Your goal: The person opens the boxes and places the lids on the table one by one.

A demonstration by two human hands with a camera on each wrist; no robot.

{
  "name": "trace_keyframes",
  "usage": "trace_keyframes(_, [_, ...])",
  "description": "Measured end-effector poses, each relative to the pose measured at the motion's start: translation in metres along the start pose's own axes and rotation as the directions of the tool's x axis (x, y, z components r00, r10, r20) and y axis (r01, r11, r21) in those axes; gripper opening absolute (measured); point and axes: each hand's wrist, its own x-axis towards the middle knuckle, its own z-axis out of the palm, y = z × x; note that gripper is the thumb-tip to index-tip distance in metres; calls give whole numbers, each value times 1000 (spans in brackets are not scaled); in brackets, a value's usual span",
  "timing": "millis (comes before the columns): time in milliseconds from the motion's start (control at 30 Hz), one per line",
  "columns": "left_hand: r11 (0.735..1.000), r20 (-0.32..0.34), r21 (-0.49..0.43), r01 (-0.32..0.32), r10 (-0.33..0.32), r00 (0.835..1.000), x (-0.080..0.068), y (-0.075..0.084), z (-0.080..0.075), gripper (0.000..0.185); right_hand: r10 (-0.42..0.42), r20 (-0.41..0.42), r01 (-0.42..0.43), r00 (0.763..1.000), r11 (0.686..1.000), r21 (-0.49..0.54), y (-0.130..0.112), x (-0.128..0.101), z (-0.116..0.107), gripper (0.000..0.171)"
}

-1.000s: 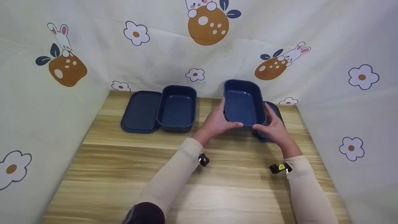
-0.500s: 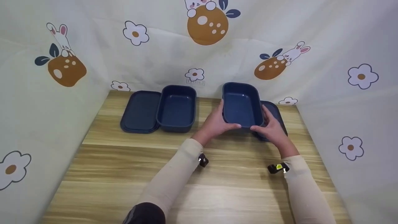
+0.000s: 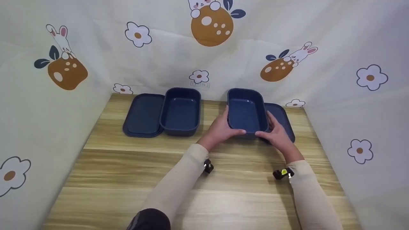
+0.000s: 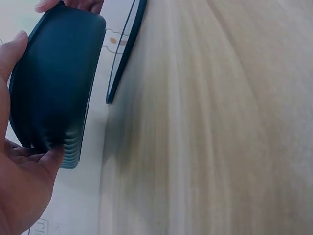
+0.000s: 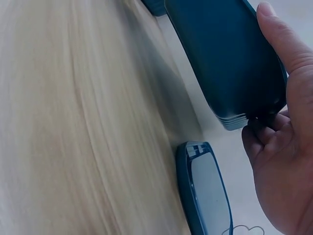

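A dark blue, open-topped lunch box [image 3: 246, 113] is held in both hands, raised over the table in the wrist views. My left hand [image 3: 219, 130] grips its left side, thumb at the near rim and fingers under the ribbed side edge [image 4: 71, 149]. On the opposite side my right hand [image 3: 278, 135] grips it the same way, thumb likewise at the near rim. Partly behind the right hand lies a dark blue lid [image 3: 281, 116], with a rim standing up round it in the right wrist view. The box's inside looks bare.
A second dark blue lunch box [image 3: 181, 115] stands at the back left, overlapping another lid [image 3: 144, 115] beside it. The wooden table [image 3: 166, 166] meets a patterned cloth wall [image 3: 172, 60] at the back and on both sides.
Both hands have brought the lunch box lower and slightly left, toward the table, uncovering more of the right lid. The other box and lid stay in place.
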Motion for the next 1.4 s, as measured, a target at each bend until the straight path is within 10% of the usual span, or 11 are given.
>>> trace_keyframes(1400, [1000,41,23,22,-22,999,1,-22,16,138,29,32,-29,999,1000,6,26,2,9,117])
